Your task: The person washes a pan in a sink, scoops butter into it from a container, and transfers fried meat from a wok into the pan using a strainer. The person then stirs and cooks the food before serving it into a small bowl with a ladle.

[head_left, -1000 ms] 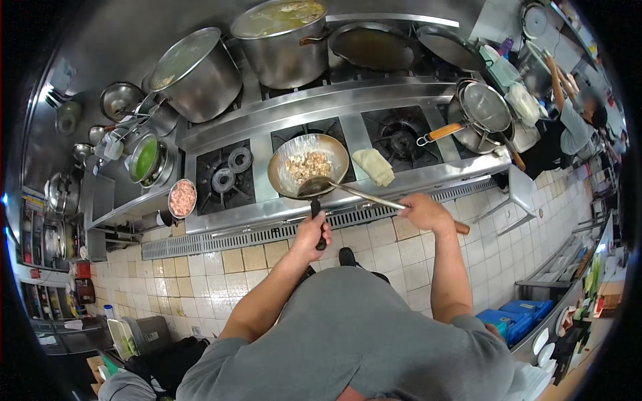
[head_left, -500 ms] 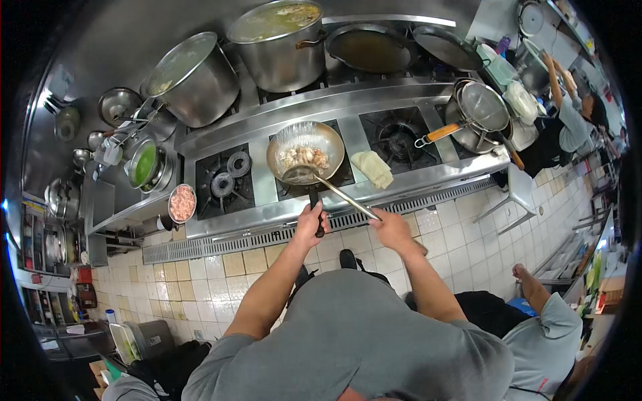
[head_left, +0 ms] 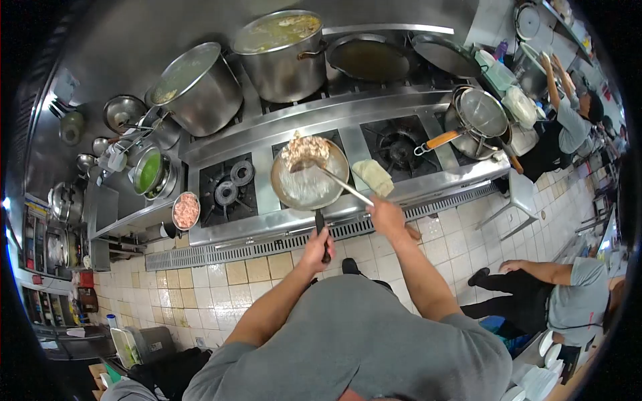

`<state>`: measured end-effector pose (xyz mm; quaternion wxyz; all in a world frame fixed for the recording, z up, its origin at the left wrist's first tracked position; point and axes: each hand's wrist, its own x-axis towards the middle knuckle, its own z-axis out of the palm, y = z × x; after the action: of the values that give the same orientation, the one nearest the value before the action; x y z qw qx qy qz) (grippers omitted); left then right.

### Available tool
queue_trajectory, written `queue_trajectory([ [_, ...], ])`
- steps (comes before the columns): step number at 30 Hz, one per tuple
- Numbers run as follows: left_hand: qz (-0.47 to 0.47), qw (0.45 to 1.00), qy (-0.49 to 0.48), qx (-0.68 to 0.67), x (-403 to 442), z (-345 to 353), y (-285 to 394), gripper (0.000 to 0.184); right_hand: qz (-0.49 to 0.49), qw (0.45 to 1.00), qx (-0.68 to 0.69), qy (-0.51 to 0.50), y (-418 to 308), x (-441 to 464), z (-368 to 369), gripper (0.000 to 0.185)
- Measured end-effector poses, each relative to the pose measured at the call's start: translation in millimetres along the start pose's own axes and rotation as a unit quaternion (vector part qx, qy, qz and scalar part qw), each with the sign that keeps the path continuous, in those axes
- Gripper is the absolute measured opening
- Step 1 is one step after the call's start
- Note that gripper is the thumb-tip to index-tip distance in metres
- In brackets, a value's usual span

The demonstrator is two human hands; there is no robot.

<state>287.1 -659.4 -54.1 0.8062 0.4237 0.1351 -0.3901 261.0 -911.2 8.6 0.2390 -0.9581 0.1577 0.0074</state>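
Note:
My left hand [head_left: 317, 250] is wrapped round the black handle of a frying pan [head_left: 309, 194] over the middle burner. My right hand [head_left: 386, 216] grips the long metal shaft of a ladle [head_left: 344, 185], whose bowl is in the pan. Browned, chopped food [head_left: 305, 151] is bunched at the pan's far side, partly above the rim. The near part of the pan bottom shows a pale film. A folded pale cloth [head_left: 374, 177] lies on the stove just right of the pan.
Two large stockpots [head_left: 279, 67] and two wide dark pans [head_left: 370, 59] stand behind. Strainers [head_left: 483, 113] rest at the right. A bowl of pink meat [head_left: 186, 210] sits left. One person [head_left: 578, 294] is behind at the right; another [head_left: 575, 123] works farther off. A white stool [head_left: 518, 200] stands right.
The food has shifted from the pan's middle to its far edge. My right hand has moved left with the ladle. The person behind at the right has come into view and moved right.

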Motion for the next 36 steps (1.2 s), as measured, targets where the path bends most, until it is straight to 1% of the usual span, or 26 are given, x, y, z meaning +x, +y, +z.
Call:
queue_trajectory([
  [1,-0.004,1.0,-0.009,-0.01,-6.0,-1.0,0.5,0.021,0.026,0.999,0.024,0.0,-3.6,-14.6,4.1,0.031],
  [2,-0.009,1.0,-0.019,-0.02,-7.2,-0.9,2.8,0.022,0.024,0.999,0.025,0.003,-2.1,-23.8,5.9,0.031],
  [4,0.027,1.0,0.009,-0.009,12.8,-1.7,20.3,0.021,0.013,0.983,0.179,-0.042,7.9,-44.1,1.7,0.03],
  [5,0.015,0.999,0.01,-0.029,22.0,1.5,32.4,0.018,0.016,0.983,0.179,-0.045,14.0,-50.7,-7.6,0.03],
  [6,0.007,0.998,0.043,-0.034,16.0,19.3,42.3,0.019,0.002,0.984,0.164,-0.073,14.2,-53.9,-30.7,0.03],
  [8,-0.057,0.994,0.073,-0.065,0.3,35.2,45.9,0.019,-0.019,0.984,0.148,-0.095,18.9,-47.2,-78.3,0.029],
  [9,-0.059,0.993,0.085,-0.053,-19.5,52.3,47.1,0.023,-0.031,0.985,0.097,-0.142,24.1,-42.7,-100.5,0.029],
  [10,-0.059,0.994,0.082,-0.05,-15.6,51.9,49.9,0.023,-0.04,0.98,0.045,-0.189,25.9,-36.2,-115.6,0.029],
  [11,-0.074,0.994,0.067,-0.047,-10.2,47.3,49.8,0.022,-0.037,0.98,0.047,-0.188,21.0,-24.8,-124.5,0.029],
  [12,-0.092,0.993,0.056,-0.046,-9.5,41.9,47.6,0.021,-0.028,0.982,-0.002,-0.187,12.3,-13.2,-129.3,0.029],
  [13,-0.076,0.992,0.076,-0.072,1.5,45.7,59.7,0.019,-0.018,0.981,-0.051,-0.186,3.5,-6.5,-129.0,0.03],
  [15,-0.045,0.996,0.057,-0.054,18.3,35.7,61.1,0.019,-0.007,0.992,-0.057,-0.116,6.3,16.7,-88.6,0.03],
  [16,-0.029,0.998,0.041,-0.041,21.8,26.9,54.2,0.019,-0.007,0.992,-0.06,-0.114,1.1,22.1,-74.3,0.03],
  [18,-0.011,0.999,0.029,-0.023,7.3,3.1,19.3,0.018,0.023,0.997,-0.057,-0.036,-9.4,21.3,-47.5,0.025],
  [19,0.01,1.0,0.014,-0.004,1.3,-5.0,7.2,0.017,0.019,0.998,-0.057,-0.029,-7.8,16.4,-39.4,0.025],
  [20,-0.01,0.999,0.01,-0.03,-6.1,-8.2,1.6,0.024,0.02,0.999,-0.032,-0.025,-5.3,3.8,-27.6,0.027],
  [22,0.008,0.999,0.006,-0.036,-1.8,-7.2,17.1,0.022,0.024,0.999,-0.008,-0.031,0.0,-19.8,-13.0,0.03],
  [24,-0.022,0.997,0.028,-0.074,13.6,3.1,43.4,0.02,0.05,0.991,0.116,-0.036,4.7,-46.9,-4.0,0.033],
  [26,-0.001,0.997,0.027,-0.073,19.0,7.4,42.9,0.019,0.059,0.988,0.129,-0.062,-1.4,-56.9,-38.6,0.036],
  [28,-0.042,0.996,0.069,-0.047,-4.6,24.4,36.6,0.019,-0.025,0.975,0.189,-0.119,16.3,-55.6,-71.2,0.034],
  [29,-0.061,0.993,0.084,-0.056,-27.0,41.4,40.5,0.02,-0.023,0.974,0.191,-0.118,15.8,-51.0,-89.5,0.034],
  [31,-0.06,0.994,0.072,-0.061,-22.4,43.6,52.7,0.019,-0.044,0.984,0.02,-0.172,14.8,-36.8,-119.0,0.03],
  [32,-0.057,0.994,0.062,-0.068,-19.4,43.1,58.8,0.019,-0.04,0.983,0.023,-0.178,15.7,-25.4,-113.7,0.03],
  [34,-0.032,0.996,0.049,-0.07,10.9,40.1,68.8,0.022,-0.061,0.992,-0.032,-0.105,12.2,2.0,-90.6,0.026],
  [35,-0.014,0.999,0.025,-0.045,20.0,28.2,58.4,0.021,-0.059,0.992,-0.035,-0.103,1.3,4.7,-80.5,0.026],
  [36,0.006,1.0,0.0,-0.019,24.9,17.8,48.2,0.021,-0.019,0.995,-0.069,-0.068,-14.7,10.7,-70.6,0.026],
])
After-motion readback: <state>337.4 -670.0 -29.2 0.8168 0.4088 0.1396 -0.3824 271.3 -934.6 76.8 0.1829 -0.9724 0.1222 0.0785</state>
